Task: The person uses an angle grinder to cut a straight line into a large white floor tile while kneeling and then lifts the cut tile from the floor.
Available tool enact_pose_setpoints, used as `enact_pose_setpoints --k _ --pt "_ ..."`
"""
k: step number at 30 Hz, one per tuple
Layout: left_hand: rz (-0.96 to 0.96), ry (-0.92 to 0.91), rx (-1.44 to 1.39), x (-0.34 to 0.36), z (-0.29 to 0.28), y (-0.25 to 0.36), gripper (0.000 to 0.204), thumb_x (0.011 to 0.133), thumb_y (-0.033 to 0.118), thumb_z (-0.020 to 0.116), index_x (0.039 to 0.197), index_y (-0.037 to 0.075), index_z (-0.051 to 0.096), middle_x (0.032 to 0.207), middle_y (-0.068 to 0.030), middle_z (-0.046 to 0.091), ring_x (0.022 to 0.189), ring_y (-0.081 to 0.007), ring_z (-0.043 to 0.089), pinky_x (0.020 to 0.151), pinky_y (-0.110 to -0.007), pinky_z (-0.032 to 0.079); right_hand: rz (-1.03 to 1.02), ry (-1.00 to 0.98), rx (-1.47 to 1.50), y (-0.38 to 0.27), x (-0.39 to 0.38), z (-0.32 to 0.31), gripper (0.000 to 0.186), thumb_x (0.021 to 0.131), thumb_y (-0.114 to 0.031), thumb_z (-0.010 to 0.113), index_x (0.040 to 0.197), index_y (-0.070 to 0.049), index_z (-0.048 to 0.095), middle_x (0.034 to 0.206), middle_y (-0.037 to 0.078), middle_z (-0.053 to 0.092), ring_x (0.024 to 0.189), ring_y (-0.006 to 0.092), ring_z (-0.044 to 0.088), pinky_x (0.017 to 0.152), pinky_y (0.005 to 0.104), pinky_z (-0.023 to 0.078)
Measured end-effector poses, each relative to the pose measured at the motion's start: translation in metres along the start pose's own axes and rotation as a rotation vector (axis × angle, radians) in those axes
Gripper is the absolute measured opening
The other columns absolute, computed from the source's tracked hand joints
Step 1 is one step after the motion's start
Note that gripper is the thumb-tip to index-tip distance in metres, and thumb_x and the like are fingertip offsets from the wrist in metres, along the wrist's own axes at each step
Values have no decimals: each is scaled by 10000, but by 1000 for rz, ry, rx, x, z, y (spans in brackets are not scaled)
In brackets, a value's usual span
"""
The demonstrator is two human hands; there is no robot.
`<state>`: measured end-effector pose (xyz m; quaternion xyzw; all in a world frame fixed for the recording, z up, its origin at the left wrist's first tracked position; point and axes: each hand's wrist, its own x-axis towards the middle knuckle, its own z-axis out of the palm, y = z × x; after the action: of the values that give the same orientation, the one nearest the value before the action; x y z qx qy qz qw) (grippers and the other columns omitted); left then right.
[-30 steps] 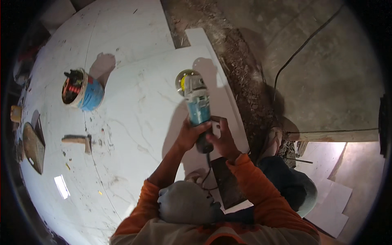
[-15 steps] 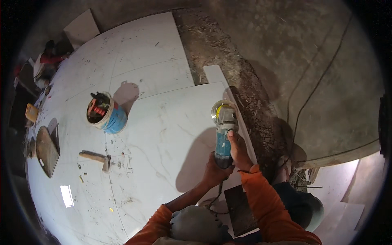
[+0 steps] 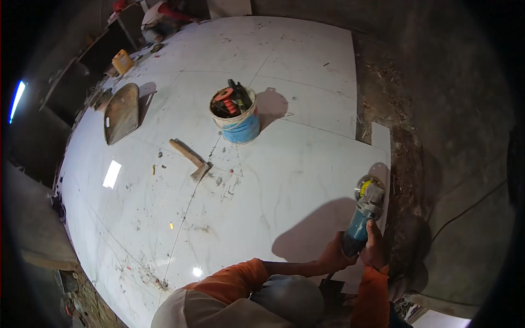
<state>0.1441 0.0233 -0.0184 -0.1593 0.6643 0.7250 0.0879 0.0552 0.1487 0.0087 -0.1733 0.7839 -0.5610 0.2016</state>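
Observation:
Both my hands are closed around an angle grinder (image 3: 359,217) with a blue-green body, a grey gear head and a disc with a yellow centre. My left hand (image 3: 337,253) wraps its dark rear end. Higher up the body, my right hand (image 3: 374,246) grips it with the thumb lying along the top. The disc is over the white marbled floor tiles (image 3: 306,180), close to their right edge; whether it touches the tile I cannot tell. Orange sleeves cover parts of my forearms.
A blue and white bucket (image 3: 240,130) of tools stands on the tiles. Left of it lie a hatchet-like hammer (image 3: 191,159) and a metal pan (image 3: 122,115). Beyond are a yellow jerrycan (image 3: 122,62) and a crouching person (image 3: 159,22). Rough rubble (image 3: 385,93) borders the tiles' right edge.
My view has swung left, so the bucket, hammer and pan appear further right. The grinder stays in both hands and now tilts more to the right in the picture.

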Motion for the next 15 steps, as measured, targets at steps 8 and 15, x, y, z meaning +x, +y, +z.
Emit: enact_pose_setpoints --k 8,15 --pt "65 23 -42 -5 2 -22 774 688 320 810 1226 20 342 915 -198 620 562 -232 637 469 -366 510 205 398 3 15 -2 35 504 1007 -444 420 1168 16 547 1020 119 596 925 233 573 821 344 456" --pt "-245 -167 -175 3 -4 -8 802 720 275 806 1300 12 319 959 -138 603 712 -197 643 555 -332 531 198 262 217 0 9 26 444 1022 -360 403 1178 28 553 1066 108 617 957 196 555 839 325 440"
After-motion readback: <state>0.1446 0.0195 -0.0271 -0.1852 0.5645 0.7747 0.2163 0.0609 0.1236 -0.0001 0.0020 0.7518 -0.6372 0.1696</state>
